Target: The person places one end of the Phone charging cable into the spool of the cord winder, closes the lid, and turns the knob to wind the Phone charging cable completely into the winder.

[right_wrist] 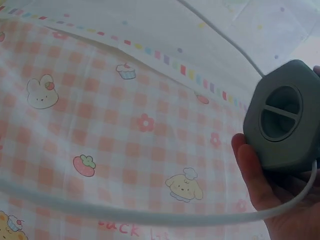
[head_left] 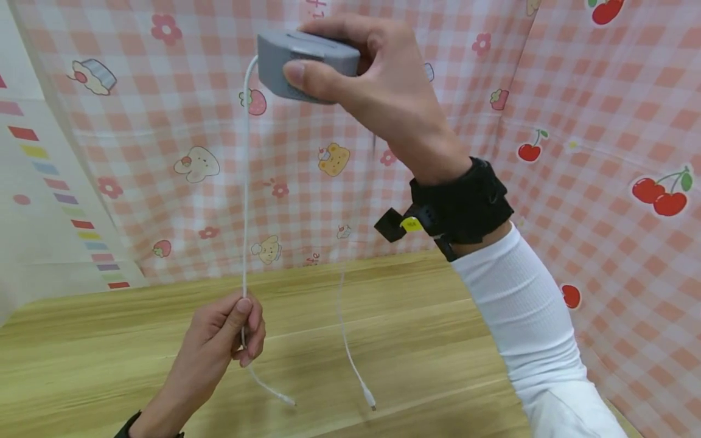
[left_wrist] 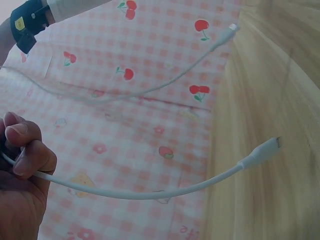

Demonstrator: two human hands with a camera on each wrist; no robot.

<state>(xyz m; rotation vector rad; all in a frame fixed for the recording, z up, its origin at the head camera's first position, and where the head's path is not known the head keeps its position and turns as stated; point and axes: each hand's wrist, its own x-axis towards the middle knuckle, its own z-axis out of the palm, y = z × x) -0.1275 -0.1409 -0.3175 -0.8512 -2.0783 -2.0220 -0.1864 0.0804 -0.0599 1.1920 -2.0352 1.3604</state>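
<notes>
A grey angular block is gripped high up by the right hand, thumb on its near face. In the right wrist view the block shows a round recess with a bar across it. A white cable runs from the block's left end down to the left hand, which pinches it between thumb and fingers. Below that hand the cable's connector end hangs free; the left wrist view shows this connector close up. A second white cable length dangles to the right, ending in a connector.
A wooden table lies below both hands. Pink checked cloth with printed figures hangs behind it, and more cloth with cherries hangs at the right. A pale cloth with coloured blocks is at the left.
</notes>
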